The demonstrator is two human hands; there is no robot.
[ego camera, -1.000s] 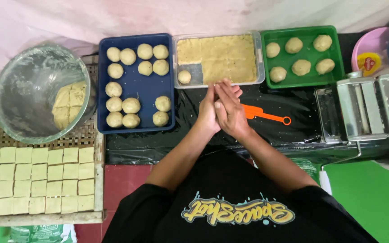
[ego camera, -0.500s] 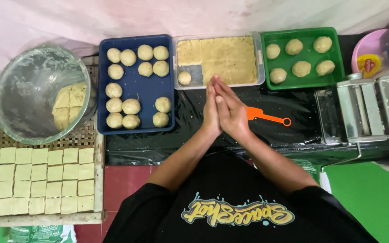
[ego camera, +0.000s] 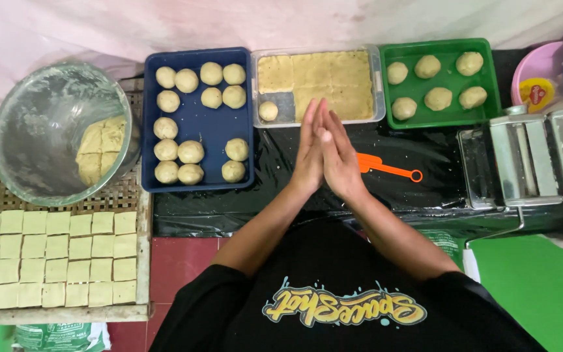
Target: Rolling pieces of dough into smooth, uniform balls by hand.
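- Both hands have slid a little against each other since a second ago, fingers now pointing more straight up the frame; trays and bowl unmoved
- left hand (ego camera: 309, 153) and right hand (ego camera: 339, 156) pressed flat, palm to palm, fingers straight; whether anything sits between the palms cannot be told
- hands hover over the black sheet (ego camera: 425, 140), just below the clear tray (ego camera: 378, 85) of flat dough, one dough ball (ego camera: 268, 111) in its bare corner
- orange scraper (ego camera: 386, 168) lies on the sheet just right of the right hand
- blue tray (ego camera: 197, 124) of dough balls to the left; green tray (ego camera: 490, 88) of balls to the right
- glass bowl (ego camera: 40, 130) far left; roller machine (ego camera: 535, 156) far right; cut dough squares (ego camera: 53, 257) lower left
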